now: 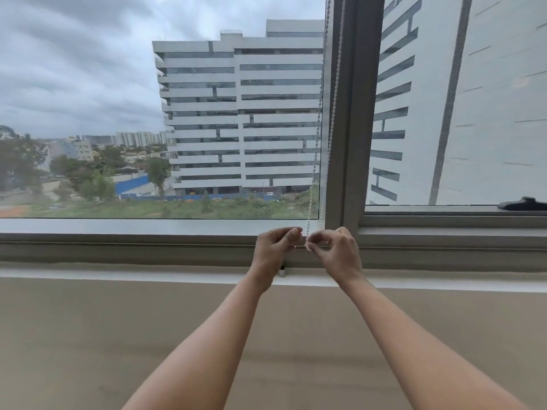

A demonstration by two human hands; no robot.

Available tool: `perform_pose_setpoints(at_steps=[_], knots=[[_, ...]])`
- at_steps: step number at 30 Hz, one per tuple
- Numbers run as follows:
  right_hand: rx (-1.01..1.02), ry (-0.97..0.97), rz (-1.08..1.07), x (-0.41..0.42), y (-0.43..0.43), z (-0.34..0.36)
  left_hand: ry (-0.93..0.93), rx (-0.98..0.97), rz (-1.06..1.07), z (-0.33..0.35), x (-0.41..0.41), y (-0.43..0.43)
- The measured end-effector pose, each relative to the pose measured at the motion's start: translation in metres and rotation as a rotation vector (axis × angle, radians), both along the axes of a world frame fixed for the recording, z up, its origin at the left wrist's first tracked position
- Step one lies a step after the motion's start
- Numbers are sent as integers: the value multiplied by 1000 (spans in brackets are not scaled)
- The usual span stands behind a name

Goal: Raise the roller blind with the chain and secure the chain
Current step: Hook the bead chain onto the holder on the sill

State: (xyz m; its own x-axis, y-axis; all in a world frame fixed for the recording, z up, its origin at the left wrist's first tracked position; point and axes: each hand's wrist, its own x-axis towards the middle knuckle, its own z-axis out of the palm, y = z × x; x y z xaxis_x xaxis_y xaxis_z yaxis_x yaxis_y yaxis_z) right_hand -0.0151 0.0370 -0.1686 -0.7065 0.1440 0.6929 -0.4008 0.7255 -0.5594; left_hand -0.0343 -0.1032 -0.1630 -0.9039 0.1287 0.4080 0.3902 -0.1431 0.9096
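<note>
Two big panes of the window (148,113) fill the view, glass bare from the top of shot down to the bottom frame. No roller blind is showing anywhere, so I'd judge it already wound up out of sight and the raising done. Between the panes runs the grey mullion (352,113), and below it the pale sill (118,273) stretches right across.

Down the left edge of that mullion hangs the bead chain (333,113), two strands dropping side by side and meeting low, just above the bottom frame, right where both hands have gathered. That low spot makes sense: this looks like the securing step, with the slack end of the loop to be tied off.

The right hand (337,250) has the bottom of the loop, its fingers (310,239) pinching the beads. The left hand (273,247), ring on, sits just beside it with fingers (293,232) curled and thumb to forefinger; whether a bead is caught there, I cannot tell.

Tiny detail: a small white fitting (281,272) peeks out under the left wrist on the sill, possibly the chain's holder.
</note>
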Motion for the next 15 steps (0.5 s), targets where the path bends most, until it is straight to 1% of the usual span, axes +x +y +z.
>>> perform_pose_setpoints(at_steps=[3,6,10,15], knots=[[0,2,8,-8,1,-1,-68,42,151,-13,-9,-15],[-25,-10,18,-17,2,-2,-169,17,322,-31,-24,-28],[-57,-68,59,-35,5,-1,-265,-89,480,-52,-42,-34],[-124,-119,97,-56,9,-1,-312,-254,604,-66,-62,-30]])
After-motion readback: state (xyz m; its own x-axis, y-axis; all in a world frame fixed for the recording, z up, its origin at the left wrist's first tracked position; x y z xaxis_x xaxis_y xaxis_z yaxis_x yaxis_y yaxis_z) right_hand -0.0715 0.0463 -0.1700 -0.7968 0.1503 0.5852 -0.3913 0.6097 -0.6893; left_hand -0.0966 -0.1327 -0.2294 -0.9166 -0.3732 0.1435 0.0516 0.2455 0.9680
